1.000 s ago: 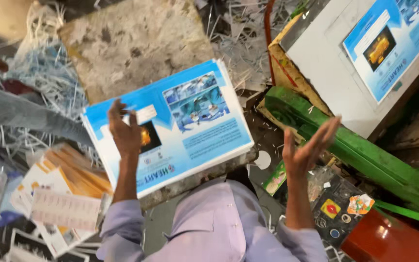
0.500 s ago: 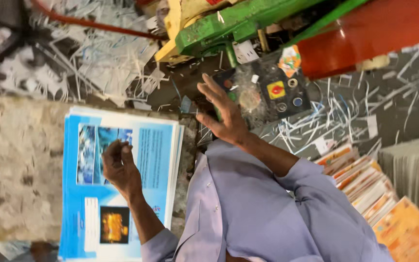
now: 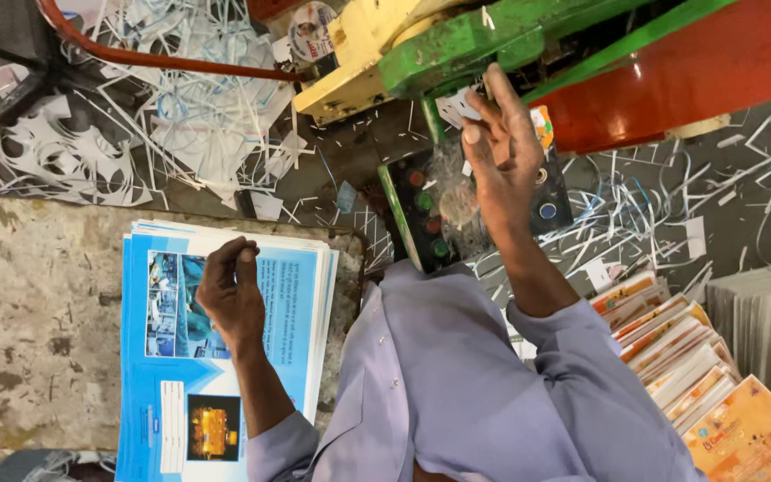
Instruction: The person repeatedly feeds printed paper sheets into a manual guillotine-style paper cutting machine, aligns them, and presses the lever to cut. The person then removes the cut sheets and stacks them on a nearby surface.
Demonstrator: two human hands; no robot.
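A stack of blue printed sheets [image 3: 292, 308] lies on a worn stone slab [image 3: 37, 330]. My left hand [image 3: 229, 295] rests on the top sheet with its fingers curled in and thumb against forefinger. My right hand [image 3: 500, 143] is stretched out flat, fingers apart, over a dark control box [image 3: 421, 210] with red, green and blue round buttons. It holds nothing. The box sits at the foot of a green and yellow machine frame [image 3: 439, 45]. My lilac shirt sleeves fill the lower middle.
A red machine body [image 3: 725, 62] runs across the top right. White paper trimmings [image 3: 198, 116] litter the dark floor, crossed by a red hose [image 3: 153, 58]. Stacks of orange printed cards [image 3: 707, 375] and grey sheets [image 3: 769, 321] stand at the right.
My right hand has reached farther out and now covers the button box. The left hand stays on the blue sheets. The camera has swung and tilted strongly since the oldest frame.
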